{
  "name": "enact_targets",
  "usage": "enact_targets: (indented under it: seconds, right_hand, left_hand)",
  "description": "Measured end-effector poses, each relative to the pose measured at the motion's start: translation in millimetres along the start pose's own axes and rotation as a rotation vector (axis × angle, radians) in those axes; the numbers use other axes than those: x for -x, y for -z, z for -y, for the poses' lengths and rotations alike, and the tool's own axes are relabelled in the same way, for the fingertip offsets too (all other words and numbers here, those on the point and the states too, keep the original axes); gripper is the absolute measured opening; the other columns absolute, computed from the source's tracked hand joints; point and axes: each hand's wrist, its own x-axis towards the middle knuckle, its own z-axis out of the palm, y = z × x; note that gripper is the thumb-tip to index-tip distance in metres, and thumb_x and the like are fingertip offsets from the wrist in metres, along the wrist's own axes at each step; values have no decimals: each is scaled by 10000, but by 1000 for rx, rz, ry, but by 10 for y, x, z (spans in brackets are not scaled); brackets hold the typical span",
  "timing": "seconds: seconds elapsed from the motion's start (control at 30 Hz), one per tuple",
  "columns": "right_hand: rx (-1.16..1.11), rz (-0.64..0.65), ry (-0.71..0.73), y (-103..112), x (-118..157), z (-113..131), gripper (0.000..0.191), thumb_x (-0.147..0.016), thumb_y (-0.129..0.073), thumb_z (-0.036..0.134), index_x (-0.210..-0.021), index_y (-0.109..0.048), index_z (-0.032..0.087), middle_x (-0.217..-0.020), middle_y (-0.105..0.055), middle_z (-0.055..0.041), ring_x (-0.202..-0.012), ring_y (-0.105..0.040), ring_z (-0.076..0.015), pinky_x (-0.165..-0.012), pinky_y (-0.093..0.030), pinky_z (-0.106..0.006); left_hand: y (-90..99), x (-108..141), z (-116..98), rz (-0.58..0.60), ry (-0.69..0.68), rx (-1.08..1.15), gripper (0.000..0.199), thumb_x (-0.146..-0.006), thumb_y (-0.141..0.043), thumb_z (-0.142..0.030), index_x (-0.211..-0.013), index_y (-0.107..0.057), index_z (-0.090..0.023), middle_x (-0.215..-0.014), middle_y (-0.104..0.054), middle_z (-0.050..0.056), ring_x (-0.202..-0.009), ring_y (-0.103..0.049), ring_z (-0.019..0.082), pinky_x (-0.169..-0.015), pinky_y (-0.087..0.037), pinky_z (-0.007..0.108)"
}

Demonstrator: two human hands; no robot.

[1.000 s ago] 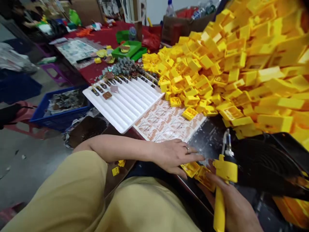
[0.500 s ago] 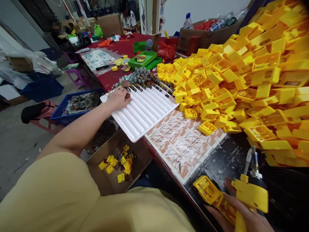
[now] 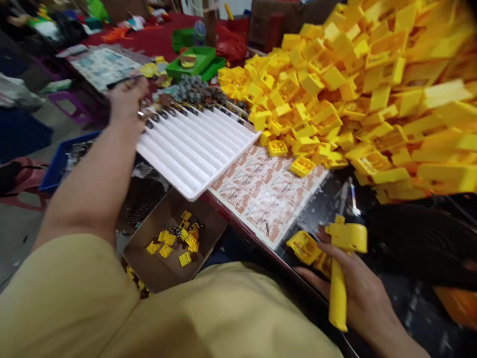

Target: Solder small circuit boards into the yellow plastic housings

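the left hand (image 3: 126, 104) reaches out past the far corner of a white ribbed tray (image 3: 194, 154), a ring on one finger; its fingers (image 3: 128, 89) are bunched, half closed and blurred, and i cannot tell whether they pinch anything; just right of those fingertips run rows of small dark metal parts (image 3: 186, 94) along the tray's head, with a thin black pen (image 3: 122, 79) just beyond them; further past the fingertips a green plastic tray (image 3: 190, 62) sits on a red tablecloth (image 3: 156, 25); under the left forearm a cardboard box (image 3: 149, 219) holds small yellow plastic pieces (image 3: 175, 246), and a blue crate (image 3: 55, 169) lies to the left of that forearm;

the right hand (image 3: 354, 283) is low at the right, its fingers (image 3: 354, 268) closed round the yellow handle of a hand tool (image 3: 338, 293), which tilts with a thin metal tip (image 3: 352, 199) pointing up past the fingers and a yellow plastic housing (image 3: 346, 237) on it just above them; right beside the fingertips, yellow plastic frames (image 3: 303, 247) lie on a dark bench top (image 3: 316, 214); beyond the fingers rises a big heap of yellow plastic frames (image 3: 335, 99); between the two hands, under the tray's near edge, lies a printed sheet with an orange pattern (image 3: 264, 194)
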Motion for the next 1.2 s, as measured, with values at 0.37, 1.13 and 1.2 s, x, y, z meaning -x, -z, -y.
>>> enact_targets:
  seconds: [0.37,1.13,1.2]
  right_hand:
    - [35,-43,-22,-34,-90,28,264,-918,-633,255,-1150,-528,187,-883,-683,-45,-690,-649,-148,-632,-550,-265]
    - [42,-53,-101,-21,-38,34,381,-881,-682,269,-1204,-497,188,-1009,-688,-82,-847,-672,-201,-806,-553,-358]
    - [37,-81,-122,-33,-35,32,348,-891,-657,241,-1200,-500,208,-953,-683,-58,-791,-664,-192,-706,-547,-317]
  left_hand:
    - [-394,539,-285,764,155,-41,479,-1011,-348,-558,-1027,-634,-175,-920,-583,-19,-692,-321,15,-501,-92,182]
    - [-1824,1995,315,1228,-464,-683,394,-804,-655,-512,-1030,-588,-197,-971,-668,47,-978,-633,228,-845,-489,383]
    - [-1948,2002,284,1178,-243,-541,385,-827,-633,-500,-1075,-555,-216,-933,-663,36,-891,-636,199,-748,-496,366]
